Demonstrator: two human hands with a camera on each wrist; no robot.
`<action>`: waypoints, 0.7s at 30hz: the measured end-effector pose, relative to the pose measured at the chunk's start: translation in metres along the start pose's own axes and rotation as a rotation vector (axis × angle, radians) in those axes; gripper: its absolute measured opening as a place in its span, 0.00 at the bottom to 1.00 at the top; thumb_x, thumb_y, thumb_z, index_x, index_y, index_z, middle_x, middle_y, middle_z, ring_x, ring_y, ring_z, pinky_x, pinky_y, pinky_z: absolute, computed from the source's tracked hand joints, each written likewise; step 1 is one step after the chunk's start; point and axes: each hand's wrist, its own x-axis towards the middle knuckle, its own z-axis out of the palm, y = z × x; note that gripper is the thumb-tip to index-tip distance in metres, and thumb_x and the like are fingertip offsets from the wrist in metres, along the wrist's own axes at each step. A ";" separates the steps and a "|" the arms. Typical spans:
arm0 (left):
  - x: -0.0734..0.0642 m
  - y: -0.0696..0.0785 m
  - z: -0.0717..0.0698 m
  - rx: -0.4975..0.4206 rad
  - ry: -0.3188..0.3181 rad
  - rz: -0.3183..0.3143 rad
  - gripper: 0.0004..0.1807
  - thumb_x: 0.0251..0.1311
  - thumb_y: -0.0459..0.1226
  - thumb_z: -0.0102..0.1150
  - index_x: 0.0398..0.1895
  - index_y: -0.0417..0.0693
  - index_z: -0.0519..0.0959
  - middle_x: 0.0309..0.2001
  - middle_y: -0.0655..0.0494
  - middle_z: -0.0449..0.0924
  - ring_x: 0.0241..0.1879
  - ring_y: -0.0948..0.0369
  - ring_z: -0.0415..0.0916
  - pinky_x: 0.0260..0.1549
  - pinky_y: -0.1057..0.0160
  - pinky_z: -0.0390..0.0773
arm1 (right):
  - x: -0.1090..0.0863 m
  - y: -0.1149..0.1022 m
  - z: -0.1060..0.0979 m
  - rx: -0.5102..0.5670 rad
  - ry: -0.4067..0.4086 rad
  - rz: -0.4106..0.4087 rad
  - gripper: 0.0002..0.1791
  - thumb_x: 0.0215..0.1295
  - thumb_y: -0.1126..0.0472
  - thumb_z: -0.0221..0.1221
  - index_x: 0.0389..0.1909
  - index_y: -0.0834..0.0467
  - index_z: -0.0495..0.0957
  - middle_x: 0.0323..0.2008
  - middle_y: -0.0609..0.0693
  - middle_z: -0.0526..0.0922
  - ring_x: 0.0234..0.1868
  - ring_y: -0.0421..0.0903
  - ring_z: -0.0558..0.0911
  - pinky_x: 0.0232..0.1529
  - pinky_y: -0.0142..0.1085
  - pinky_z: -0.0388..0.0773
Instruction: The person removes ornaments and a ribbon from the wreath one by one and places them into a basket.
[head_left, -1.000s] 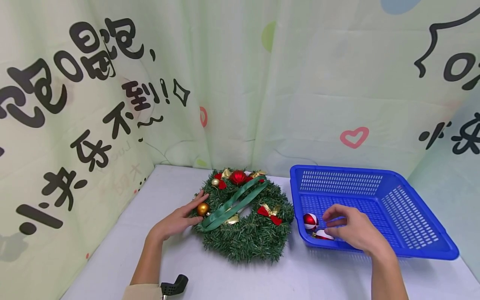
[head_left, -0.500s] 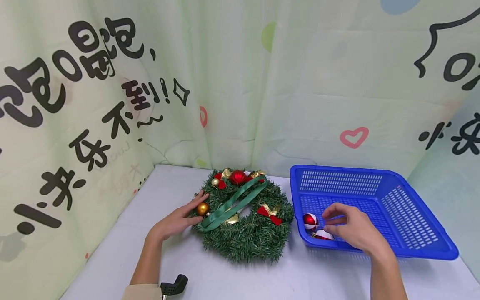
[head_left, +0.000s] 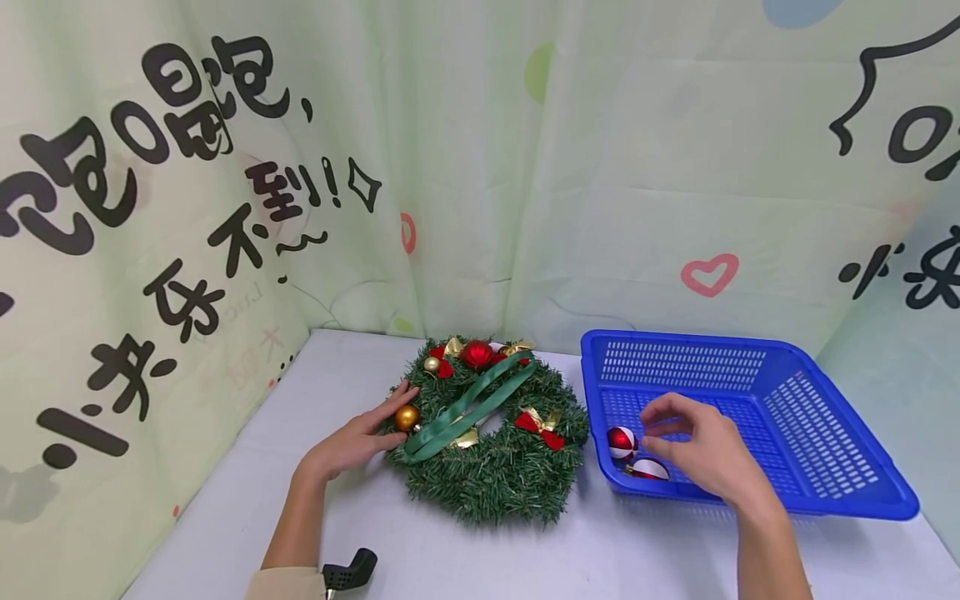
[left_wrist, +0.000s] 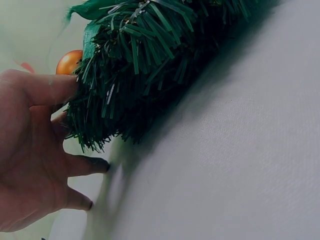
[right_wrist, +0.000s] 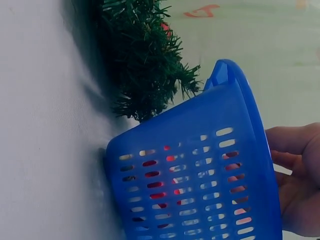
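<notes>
A green wreath (head_left: pixel 487 492) lies on the table, trimmed with red and gold bows, a red bauble (head_left: pixel 477 355) and a loose green ribbon (head_left: pixel 468 414). My left hand (head_left: pixel 360 439) rests on its left edge, fingers spread to both sides of a gold bauble (head_left: pixel 407 417). In the left wrist view, two fingertips reach down by the tabletop. Over the front left of the blue basket (head_left: pixel 847 503) hovers my right hand (head_left: pixel 705 446), fingers loosely bent, thumb apart, nothing visible between them. Just left of it, inside the basket, lie two red-and-white baubles (head_left: pixel 621 442).
The basket stands close to the wreath's right side; its slotted wall (right_wrist: pixel 200 175) shows red through the holes. A black device (head_left: pixel 351 570) sits by the left sleeve. Printed curtains (head_left: pixel 480 167) close off the back and sides of the white table (head_left: pixel 525 562).
My right hand has risen slightly above the baubles, and its fingers and thumb stand a little wider apart. The left hand and wreath stay as they were.
</notes>
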 end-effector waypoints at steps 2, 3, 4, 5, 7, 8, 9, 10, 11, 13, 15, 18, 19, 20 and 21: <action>0.000 0.000 0.000 0.000 -0.002 0.000 0.40 0.76 0.41 0.58 0.85 0.66 0.52 0.86 0.59 0.36 0.84 0.43 0.32 0.75 0.27 0.44 | -0.001 -0.004 0.001 0.005 0.022 -0.008 0.14 0.66 0.61 0.70 0.51 0.54 0.82 0.50 0.55 0.88 0.52 0.55 0.87 0.42 0.38 0.83; 0.001 -0.001 0.001 -0.002 -0.003 0.000 0.40 0.75 0.41 0.58 0.85 0.66 0.52 0.86 0.59 0.36 0.84 0.43 0.32 0.75 0.27 0.44 | -0.001 -0.006 0.001 0.008 0.034 -0.016 0.14 0.66 0.61 0.70 0.51 0.54 0.82 0.49 0.55 0.88 0.52 0.54 0.87 0.42 0.36 0.83; 0.001 -0.001 0.001 -0.004 -0.004 -0.001 0.40 0.75 0.42 0.58 0.85 0.67 0.52 0.86 0.59 0.36 0.84 0.43 0.33 0.75 0.27 0.44 | -0.002 -0.008 0.002 0.013 0.045 -0.024 0.14 0.67 0.61 0.70 0.51 0.54 0.82 0.49 0.54 0.88 0.51 0.54 0.88 0.42 0.35 0.83; 0.001 -0.001 0.001 -0.005 -0.004 -0.003 0.40 0.75 0.42 0.58 0.85 0.67 0.52 0.86 0.59 0.36 0.84 0.43 0.33 0.75 0.27 0.44 | -0.002 -0.009 0.002 0.016 0.057 -0.034 0.13 0.67 0.62 0.70 0.51 0.54 0.82 0.49 0.54 0.88 0.51 0.53 0.88 0.42 0.34 0.84; 0.001 -0.001 0.001 -0.010 -0.005 -0.007 0.40 0.75 0.42 0.58 0.85 0.67 0.53 0.86 0.60 0.36 0.84 0.43 0.33 0.75 0.27 0.44 | -0.003 -0.013 0.003 0.027 0.076 -0.051 0.13 0.67 0.62 0.70 0.50 0.53 0.82 0.48 0.53 0.88 0.50 0.51 0.88 0.45 0.34 0.86; 0.001 -0.001 0.001 -0.012 -0.006 -0.008 0.40 0.75 0.42 0.58 0.85 0.67 0.53 0.86 0.60 0.36 0.84 0.43 0.32 0.75 0.27 0.44 | -0.003 -0.015 0.004 0.033 0.083 -0.058 0.13 0.67 0.62 0.70 0.50 0.53 0.82 0.48 0.53 0.88 0.50 0.50 0.88 0.46 0.33 0.86; 0.001 -0.001 0.001 -0.015 -0.007 -0.009 0.40 0.75 0.41 0.58 0.85 0.67 0.53 0.86 0.60 0.36 0.84 0.43 0.32 0.75 0.27 0.44 | -0.003 -0.017 0.005 0.040 0.089 -0.065 0.13 0.67 0.62 0.69 0.50 0.53 0.82 0.48 0.53 0.88 0.50 0.48 0.88 0.47 0.32 0.86; 0.001 -0.001 0.001 -0.015 -0.009 -0.011 0.40 0.75 0.41 0.58 0.85 0.67 0.52 0.86 0.60 0.35 0.84 0.43 0.32 0.75 0.27 0.44 | -0.003 -0.019 0.006 0.050 0.094 -0.073 0.13 0.67 0.62 0.69 0.50 0.53 0.82 0.48 0.52 0.88 0.49 0.46 0.88 0.48 0.31 0.86; 0.001 -0.001 0.001 -0.015 -0.009 -0.011 0.40 0.75 0.41 0.58 0.85 0.68 0.52 0.86 0.60 0.35 0.84 0.43 0.32 0.75 0.27 0.43 | -0.002 -0.021 0.008 0.062 0.100 -0.082 0.13 0.67 0.62 0.70 0.51 0.53 0.82 0.48 0.52 0.88 0.49 0.45 0.87 0.49 0.29 0.85; 0.000 -0.001 0.001 -0.011 -0.006 -0.013 0.40 0.76 0.41 0.58 0.85 0.68 0.52 0.86 0.60 0.35 0.84 0.43 0.32 0.75 0.27 0.43 | -0.001 -0.025 0.011 0.097 0.105 -0.097 0.13 0.67 0.62 0.70 0.51 0.54 0.82 0.47 0.51 0.88 0.48 0.42 0.87 0.48 0.25 0.83; 0.000 -0.001 0.000 -0.008 -0.001 -0.013 0.40 0.76 0.41 0.58 0.85 0.68 0.52 0.86 0.60 0.35 0.84 0.43 0.31 0.75 0.27 0.43 | 0.000 -0.030 0.014 0.137 0.101 -0.114 0.13 0.67 0.62 0.70 0.51 0.55 0.83 0.48 0.52 0.89 0.48 0.41 0.87 0.47 0.23 0.82; 0.000 0.000 0.000 -0.005 0.003 -0.009 0.40 0.76 0.40 0.57 0.85 0.67 0.52 0.86 0.60 0.36 0.84 0.44 0.31 0.75 0.27 0.42 | 0.002 -0.037 0.020 0.197 0.087 -0.137 0.13 0.67 0.63 0.70 0.51 0.57 0.82 0.48 0.55 0.88 0.48 0.41 0.87 0.48 0.24 0.82; 0.000 0.000 0.000 -0.007 0.001 -0.008 0.40 0.76 0.40 0.57 0.85 0.67 0.52 0.86 0.61 0.35 0.84 0.44 0.31 0.75 0.27 0.42 | 0.003 -0.040 0.022 0.213 0.080 -0.145 0.13 0.67 0.63 0.70 0.51 0.58 0.82 0.48 0.55 0.88 0.48 0.41 0.87 0.48 0.25 0.83; 0.000 -0.001 0.000 -0.010 -0.001 -0.007 0.40 0.76 0.40 0.57 0.85 0.67 0.52 0.86 0.61 0.35 0.84 0.44 0.30 0.75 0.27 0.42 | 0.004 -0.043 0.025 0.226 0.072 -0.155 0.13 0.67 0.64 0.70 0.50 0.58 0.82 0.48 0.56 0.88 0.48 0.41 0.87 0.48 0.26 0.83; 0.000 -0.001 0.000 -0.013 -0.003 -0.007 0.40 0.76 0.40 0.57 0.85 0.67 0.52 0.86 0.60 0.35 0.84 0.44 0.30 0.76 0.27 0.42 | 0.005 -0.045 0.027 0.234 0.066 -0.167 0.13 0.66 0.65 0.70 0.50 0.57 0.83 0.47 0.55 0.88 0.47 0.41 0.87 0.48 0.27 0.84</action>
